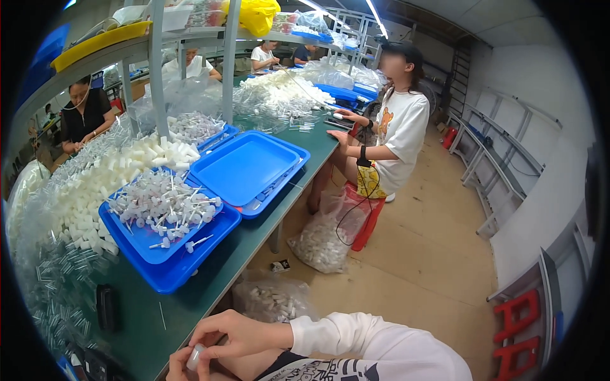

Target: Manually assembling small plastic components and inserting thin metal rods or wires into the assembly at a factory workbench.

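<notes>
A workshop with a tan floor (419, 254) and white walls holds a long green table (210, 279) that runs from seven o'clock up toward one o'clock. Grey shelf posts (156, 63) rise from the table at eleven o'clock and carry a yellow tray (95, 41) and a yellow bag (257, 14) overhead. On the table, at nine o'clock, a stack of blue trays (168, 254) holds a heap of small white plastic parts with thin stems (162, 203). Just beside it, toward the centre, lies an upturned blue tray (244, 166). White foam-like blocks (127, 168) and clear tubes (57, 279) pile along the left edge. A black device (105, 307) lies flat on the table at seven o'clock.

At six o'clock the person's two hands meet over the table's near edge. The right hand (238, 336), in a white sleeve (375, 346), curls its fingers over a small white cylinder (195, 357); the left hand (181, 365) pinches the same cylinder from below.

On the floor under the table rest two clear bags of white parts (318, 244), one at five o'clock and one near the centre. A co-worker in a white shirt (400, 130) sits on a red stool (367, 219) at one o'clock, with hands on the table. More people sit at ten and twelve o'clock.
</notes>
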Available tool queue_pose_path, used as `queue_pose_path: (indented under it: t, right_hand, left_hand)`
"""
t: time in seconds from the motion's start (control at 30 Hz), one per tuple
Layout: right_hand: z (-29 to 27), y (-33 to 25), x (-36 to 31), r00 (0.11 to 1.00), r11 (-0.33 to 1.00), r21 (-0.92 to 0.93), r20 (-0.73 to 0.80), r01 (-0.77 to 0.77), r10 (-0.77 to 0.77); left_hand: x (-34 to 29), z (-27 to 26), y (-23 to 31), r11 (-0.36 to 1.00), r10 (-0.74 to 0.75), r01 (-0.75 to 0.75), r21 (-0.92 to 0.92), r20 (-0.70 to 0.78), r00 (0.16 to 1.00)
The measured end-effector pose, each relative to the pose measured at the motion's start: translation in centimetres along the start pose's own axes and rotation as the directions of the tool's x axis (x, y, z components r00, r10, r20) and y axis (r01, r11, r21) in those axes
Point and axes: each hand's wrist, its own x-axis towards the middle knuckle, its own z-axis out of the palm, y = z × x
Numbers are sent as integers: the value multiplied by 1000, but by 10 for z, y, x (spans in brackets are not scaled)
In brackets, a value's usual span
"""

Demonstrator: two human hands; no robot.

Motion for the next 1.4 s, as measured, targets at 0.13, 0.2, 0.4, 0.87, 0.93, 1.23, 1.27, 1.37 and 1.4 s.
queue_pose_path:
  t: [0.13,0.2,0.4,0.87,0.93,1.23,1.27,1.37,1.4]
  right_hand:
    - [0,7,-8,999,999,-12,-16,-39,38]
    - [0,10,-11,999,998,-54,-40,-17,15]
    - [-2,0,-13,998,981,-180,7,69,-69]
    - [5,-5,-13,998,1000,18,-56,-1,2]
    - [5,-5,-13,999,1000,19,-47,-9,10]
    - [5,-4,-10,997,997,-27,-22,-69,68]
    - [6,-4,-9,998,998,-26,-35,-51,50]
    - [4,-2,-7,999,998,-58,-40,-18,15]
    - [3,-1,-7,999,996,-90,-33,-1,-2]
  left_hand:
    - [-3,1,5,999,8,-7,-39,46,999]
    - [-4,-1,7,998,-9,13,-60,69,998]
    - [-10,-5,2,988,-77,93,-124,131,988]
    - [-14,0,3,942,-131,151,-299,87,988]
    - [-14,-1,2,943,-136,158,-292,95,986]
    - [-12,-2,3,983,-103,112,-143,70,992]
    - [-12,-2,4,987,-96,103,-122,59,994]
    - [-13,-2,6,991,-88,91,-94,34,996]
    - [-13,-2,7,991,-90,93,-94,37,995]
